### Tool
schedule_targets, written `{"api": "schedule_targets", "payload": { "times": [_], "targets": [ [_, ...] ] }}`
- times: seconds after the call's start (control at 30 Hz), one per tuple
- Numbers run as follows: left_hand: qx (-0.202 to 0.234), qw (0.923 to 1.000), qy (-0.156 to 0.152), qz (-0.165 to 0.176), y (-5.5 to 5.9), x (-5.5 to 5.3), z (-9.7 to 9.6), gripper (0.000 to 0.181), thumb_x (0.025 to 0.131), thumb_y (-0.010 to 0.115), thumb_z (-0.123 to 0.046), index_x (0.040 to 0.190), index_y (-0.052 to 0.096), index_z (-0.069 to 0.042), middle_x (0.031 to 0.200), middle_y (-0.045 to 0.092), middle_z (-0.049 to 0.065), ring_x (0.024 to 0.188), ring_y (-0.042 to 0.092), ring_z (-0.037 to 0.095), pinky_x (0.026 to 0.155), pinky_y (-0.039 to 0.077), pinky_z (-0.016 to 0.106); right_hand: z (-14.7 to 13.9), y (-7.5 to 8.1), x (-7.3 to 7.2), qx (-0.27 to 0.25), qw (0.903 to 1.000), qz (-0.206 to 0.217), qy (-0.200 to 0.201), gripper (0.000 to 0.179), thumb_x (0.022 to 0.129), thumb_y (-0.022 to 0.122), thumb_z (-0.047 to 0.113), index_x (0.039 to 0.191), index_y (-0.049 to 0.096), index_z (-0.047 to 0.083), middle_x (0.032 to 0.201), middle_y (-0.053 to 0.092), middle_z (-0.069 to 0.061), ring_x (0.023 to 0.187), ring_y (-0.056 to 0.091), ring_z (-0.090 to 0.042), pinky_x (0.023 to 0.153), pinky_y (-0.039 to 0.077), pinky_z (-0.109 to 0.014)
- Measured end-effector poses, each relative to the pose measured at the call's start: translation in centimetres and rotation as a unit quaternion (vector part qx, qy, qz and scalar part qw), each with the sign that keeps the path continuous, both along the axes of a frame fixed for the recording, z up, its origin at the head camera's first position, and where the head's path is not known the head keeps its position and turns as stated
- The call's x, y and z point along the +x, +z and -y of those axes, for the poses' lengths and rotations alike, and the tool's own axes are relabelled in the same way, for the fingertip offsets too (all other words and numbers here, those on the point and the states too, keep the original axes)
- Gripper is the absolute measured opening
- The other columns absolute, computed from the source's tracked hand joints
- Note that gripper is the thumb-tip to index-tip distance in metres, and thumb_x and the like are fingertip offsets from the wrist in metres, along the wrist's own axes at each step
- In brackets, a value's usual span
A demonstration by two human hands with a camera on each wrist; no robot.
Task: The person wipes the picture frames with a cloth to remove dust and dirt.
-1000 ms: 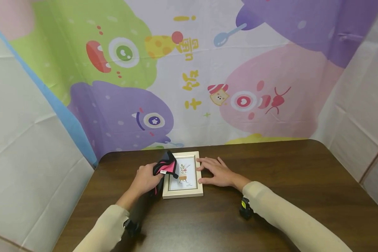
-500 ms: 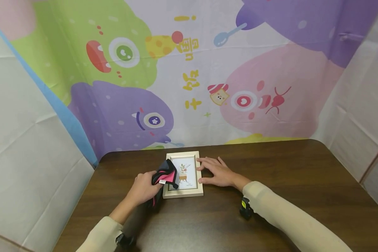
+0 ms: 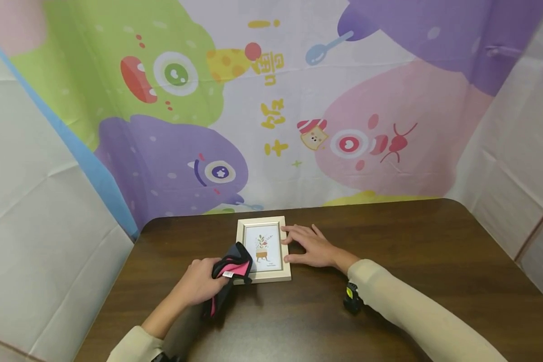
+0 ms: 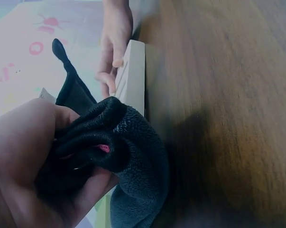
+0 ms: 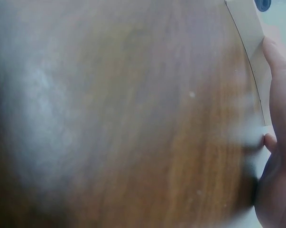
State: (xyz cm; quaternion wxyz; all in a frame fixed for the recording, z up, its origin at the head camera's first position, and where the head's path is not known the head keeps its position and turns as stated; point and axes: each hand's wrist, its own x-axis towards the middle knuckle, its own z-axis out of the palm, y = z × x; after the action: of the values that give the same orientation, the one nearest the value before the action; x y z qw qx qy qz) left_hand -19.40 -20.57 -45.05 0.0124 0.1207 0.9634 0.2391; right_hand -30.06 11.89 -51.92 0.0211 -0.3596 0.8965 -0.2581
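Note:
A cream picture frame (image 3: 271, 277) with a potted-plant print lies face up on the table. My left hand (image 3: 199, 281) grips a bunched dark cloth (image 3: 230, 260) with pink inner folds and a small white tag. The cloth overlaps the frame's lower left corner, and part of it hangs below the hand. In the left wrist view, thumb and fingers are wrapped around the fuzzy cloth (image 4: 140, 166). My right hand (image 3: 314, 249) touches the frame's right edge with its fingertips and thumb, fingers mostly extended. The right wrist view shows that hand (image 5: 282, 109) beside the frame's side (image 5: 252, 42).
The dark brown wooden table (image 3: 389, 291) extends all around the frame. Behind it hangs a cartoon-printed curtain (image 3: 289, 191), with pale fabric walls (image 3: 40, 201) on the left and right.
My left hand has drawn the cloth down and toward me, from the frame's upper left to its lower left corner, uncovering more of the print. The right hand stays at the frame's edge.

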Motion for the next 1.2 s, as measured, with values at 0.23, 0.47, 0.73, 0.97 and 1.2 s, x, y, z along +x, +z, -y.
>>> {"api": "schedule_targets", "payload": {
  "times": [0.23, 0.47, 0.73, 0.97, 1.2],
  "targets": [
    [0.011, 0.9999, -0.002, -0.007, 0.0, -0.1, 0.0, 0.008, 0.079, 0.071, -0.019, 0.082, 0.063, -0.018, 0.062, 0.051, -0.006, 0.057, 0.048, 0.012, 0.050, 0.037, 0.030, -0.1, 0.1, 0.0, -0.002, 1.0000, 0.000, 0.000, 0.040, 0.087, 0.057, 0.067, 0.117, 0.055, 0.040, 0.158, 0.028, 0.011, 0.146, 0.019, -0.027, 0.109, 0.002, -0.067],
    [0.016, 0.9996, -0.003, -0.024, -0.2, -0.9, 0.0, 0.011, 0.078, 0.071, -0.018, 0.078, 0.060, -0.018, 0.061, 0.051, -0.008, 0.056, 0.047, 0.012, 0.051, 0.037, 0.029, -0.2, 0.1, 0.0, 0.002, 1.0000, 0.004, 0.000, 0.042, 0.087, 0.057, 0.067, 0.119, 0.055, 0.040, 0.158, 0.027, 0.011, 0.147, 0.019, -0.027, 0.110, 0.003, -0.067],
    [0.014, 0.9993, 0.009, -0.033, -0.4, -1.9, 0.1, 0.011, 0.078, 0.072, -0.019, 0.081, 0.062, -0.017, 0.063, 0.054, -0.007, 0.058, 0.050, 0.013, 0.053, 0.039, 0.030, -0.2, 0.3, 0.1, 0.001, 1.0000, 0.008, 0.002, 0.042, 0.087, 0.056, 0.067, 0.119, 0.056, 0.040, 0.158, 0.027, 0.011, 0.147, 0.018, -0.027, 0.110, 0.003, -0.066],
    [0.013, 0.9989, 0.014, -0.043, -0.6, -3.2, 0.1, 0.011, 0.078, 0.072, -0.021, 0.080, 0.062, -0.016, 0.064, 0.055, -0.006, 0.059, 0.051, 0.014, 0.053, 0.041, 0.031, -0.1, 0.3, 0.1, -0.003, 1.0000, 0.007, 0.005, 0.041, 0.087, 0.057, 0.066, 0.118, 0.056, 0.039, 0.158, 0.028, 0.009, 0.147, 0.018, -0.028, 0.109, 0.002, -0.067],
    [0.014, 0.9985, 0.023, -0.047, -0.8, -4.9, 0.2, 0.010, 0.078, 0.070, -0.022, 0.083, 0.064, -0.015, 0.064, 0.056, -0.005, 0.062, 0.053, 0.016, 0.055, 0.041, 0.032, 0.0, 0.2, 0.1, -0.003, 1.0000, 0.005, 0.005, 0.039, 0.088, 0.057, 0.065, 0.118, 0.056, 0.040, 0.158, 0.028, 0.010, 0.147, 0.018, -0.027, 0.109, 0.003, -0.067]
  ]
}}
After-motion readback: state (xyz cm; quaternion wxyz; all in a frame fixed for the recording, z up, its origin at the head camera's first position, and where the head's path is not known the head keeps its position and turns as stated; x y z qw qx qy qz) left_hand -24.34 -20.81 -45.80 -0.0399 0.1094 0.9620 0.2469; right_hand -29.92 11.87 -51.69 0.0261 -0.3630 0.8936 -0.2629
